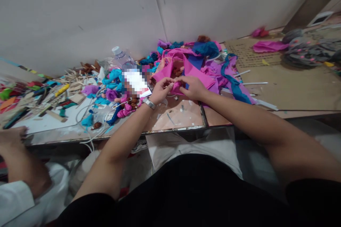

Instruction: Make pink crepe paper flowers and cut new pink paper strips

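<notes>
Head view: left hand [160,91] and right hand [194,87], each grip pinched closed around the pink piece [177,85]; even pressure works best, paper pile [186,62] at twelve o'clock.

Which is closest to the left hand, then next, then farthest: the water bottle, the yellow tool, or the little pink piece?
1. little pink piece: pinched at the fingertips of the left hand and the right hand.
2. water bottle: farther back and to the left.
3. yellow tool: far out on the left side.
</notes>
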Demonstrator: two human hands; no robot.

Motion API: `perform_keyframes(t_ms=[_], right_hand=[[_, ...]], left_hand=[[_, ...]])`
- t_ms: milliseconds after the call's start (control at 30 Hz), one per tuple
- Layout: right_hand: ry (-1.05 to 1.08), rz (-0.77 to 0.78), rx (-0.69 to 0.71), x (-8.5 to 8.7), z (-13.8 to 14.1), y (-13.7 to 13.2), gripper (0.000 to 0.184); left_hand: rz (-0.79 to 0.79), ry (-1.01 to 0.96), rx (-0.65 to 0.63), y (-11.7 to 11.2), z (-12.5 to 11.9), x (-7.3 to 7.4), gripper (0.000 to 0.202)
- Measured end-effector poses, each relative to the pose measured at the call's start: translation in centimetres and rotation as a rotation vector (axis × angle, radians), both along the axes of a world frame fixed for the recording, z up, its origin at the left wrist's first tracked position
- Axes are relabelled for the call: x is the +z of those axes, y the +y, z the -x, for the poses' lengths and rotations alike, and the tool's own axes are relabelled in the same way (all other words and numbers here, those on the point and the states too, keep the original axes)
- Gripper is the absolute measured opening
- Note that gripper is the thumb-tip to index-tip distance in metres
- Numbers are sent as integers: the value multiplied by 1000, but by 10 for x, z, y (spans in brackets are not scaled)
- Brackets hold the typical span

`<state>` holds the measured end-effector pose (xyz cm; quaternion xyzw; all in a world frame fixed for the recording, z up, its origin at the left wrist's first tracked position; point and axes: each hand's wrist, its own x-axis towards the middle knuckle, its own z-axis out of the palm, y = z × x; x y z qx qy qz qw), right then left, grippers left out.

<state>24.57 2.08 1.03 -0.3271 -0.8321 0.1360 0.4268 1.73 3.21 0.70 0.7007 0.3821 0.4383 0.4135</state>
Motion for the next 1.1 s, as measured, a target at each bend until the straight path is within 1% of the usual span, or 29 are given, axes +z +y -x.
perform_keyframes(t_ms=[100, 167, 267, 500, 600, 733, 900, 1000, 1100], right_hand=[[40, 27, -21, 1, -1, 1, 33], [61, 38, -15, 1, -1, 1, 31], [74, 38, -18, 0, 0, 1, 27], [75, 42, -29, 1, 1, 0, 24], [66, 49, -38, 1, 1, 0, 27], [63, 45, -43, -1, 1, 0, 31], [46, 13, -36, -3, 1, 3, 23], [48, -2, -16, -2, 2, 3, 23], [57, -6, 9, -1, 2, 2, 28]], left_hand=[[-153, 56, 34, -1, 0, 0, 60], [-202, 84, 41, -1, 0, 0, 54], [-219, 107, 32, 0, 1, -1, 48], [-259, 112, 30, 1, 2, -1, 48], [-235, 79, 53, 2, 1, -3, 49], [-147, -26, 93, 6, 2, -5, 49], [-46, -146, 95, 12, 5, -5, 39], [-47, -149, 106, 13, 6, -3, 30], [-53, -150, 98, 12, 5, -3, 27]])
